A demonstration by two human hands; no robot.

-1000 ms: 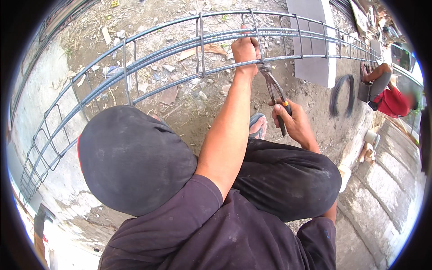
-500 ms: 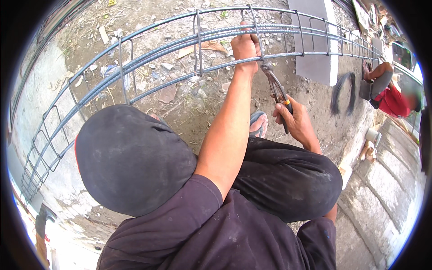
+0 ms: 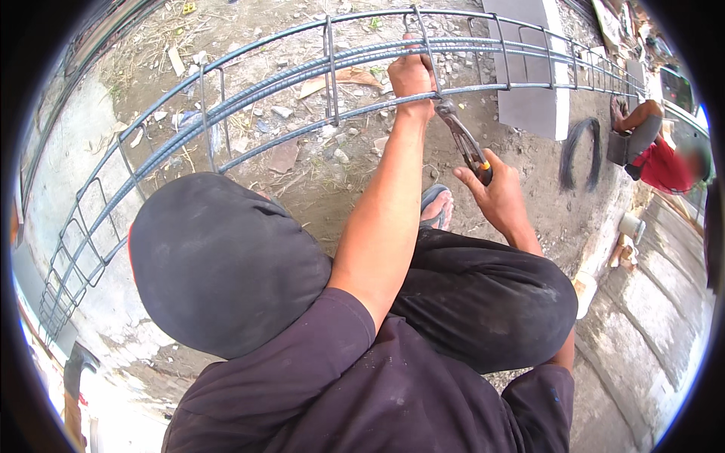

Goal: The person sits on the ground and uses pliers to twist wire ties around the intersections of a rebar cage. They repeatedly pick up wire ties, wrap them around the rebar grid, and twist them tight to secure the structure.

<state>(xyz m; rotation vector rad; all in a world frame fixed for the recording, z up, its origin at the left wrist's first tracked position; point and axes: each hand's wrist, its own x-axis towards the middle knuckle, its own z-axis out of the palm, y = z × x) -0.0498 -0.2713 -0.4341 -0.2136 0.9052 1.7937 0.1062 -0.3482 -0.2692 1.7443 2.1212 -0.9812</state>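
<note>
A long rebar cage (image 3: pixel 264 83) of ribbed bars and wire stirrups arcs across the scene before me. My left hand (image 3: pixel 413 78) reaches in past its near bar, fingers curled at a stirrup (image 3: pixel 427 45), one finger pointing upward. My right hand (image 3: pixel 500 190) is closed on the handles of a pair of pincers (image 3: pixel 462 136), its thumb lifted off to the side. The pincers' jaws touch the near bar where it meets that stirrup, just right of my left wrist. Whatever the jaws bite on is too small to make out.
A coil of black wire (image 3: pixel 580 155) lies on the dirt at right. Beyond it crouches another person in red (image 3: pixel 664 166) by the cage's far end. A grey block (image 3: pixel 529 75) stands under the cage. A hammer (image 3: pixel 75 377) is at lower left; my knee (image 3: pixel 491 302) is raised.
The pincers have swung more upright, with their jaws now against the near bar. My right hand has shifted its grip, the thumb moving away from the handles. My left hand stays put.
</note>
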